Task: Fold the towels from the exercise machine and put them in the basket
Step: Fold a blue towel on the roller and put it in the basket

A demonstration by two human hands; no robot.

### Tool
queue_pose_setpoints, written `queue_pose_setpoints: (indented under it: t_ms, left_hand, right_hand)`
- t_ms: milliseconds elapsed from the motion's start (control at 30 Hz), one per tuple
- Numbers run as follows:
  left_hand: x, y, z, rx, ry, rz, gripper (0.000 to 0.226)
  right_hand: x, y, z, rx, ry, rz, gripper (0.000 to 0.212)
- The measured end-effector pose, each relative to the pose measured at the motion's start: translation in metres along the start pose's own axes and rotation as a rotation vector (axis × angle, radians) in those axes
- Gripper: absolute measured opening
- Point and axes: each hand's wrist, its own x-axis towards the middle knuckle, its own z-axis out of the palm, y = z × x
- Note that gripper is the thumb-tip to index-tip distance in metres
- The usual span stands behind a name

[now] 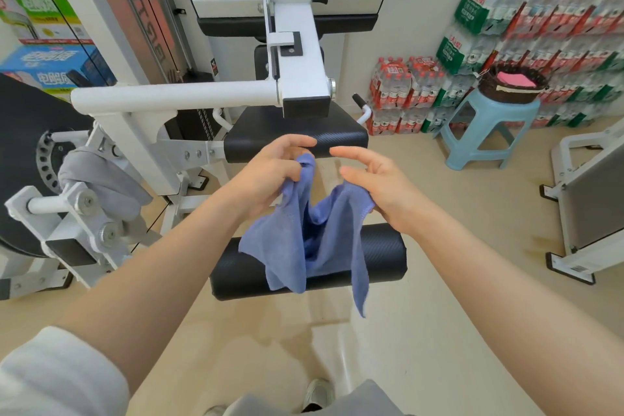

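Note:
A blue towel (317, 240) hangs crumpled between my two hands, above the black roller pad (381, 257) of the exercise machine (297, 54). My left hand (270, 172) pinches its upper left edge. My right hand (374, 186) holds its upper right part against the palm, with the index finger and thumb stretched out. A grey towel (104, 182) is draped over the machine's left arm. The dark woven basket (513, 88) stands on a light blue stool (489, 132) at the right, with a pink towel (515, 79) inside.
Shrink-wrapped packs of water bottles (540, 37) are stacked along the right wall behind the stool. A white machine frame (587, 199) stands at the far right. Cardboard boxes (44, 40) sit at the far left. Beige floor (439, 297) lies around my feet.

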Motion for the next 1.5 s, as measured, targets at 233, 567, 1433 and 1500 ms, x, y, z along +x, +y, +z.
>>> queue_pose_setpoints:
  t_ms: [233, 567, 1433, 1500]
  left_hand:
    - [-0.006, 0.006, 0.012, 0.230, -0.010, 0.210, 0.035]
    - [-0.002, -0.006, 0.016, 0.113, 0.211, 0.095, 0.016]
    - [-0.009, -0.023, 0.061, -0.024, 0.121, 0.185, 0.024]
    - [-0.009, -0.025, 0.060, -0.096, 0.105, 0.152, 0.025]
  right_hand:
    - [0.010, -0.005, 0.008, -0.183, 0.027, 0.020, 0.016]
    - [0.007, 0.002, 0.000, 0.011, 0.169, 0.051, 0.020]
    - [0.006, -0.003, -0.001, -0.550, 0.239, -0.226, 0.021]
    - [0.006, -0.002, -0.001, -0.527, 0.255, -0.208, 0.022]
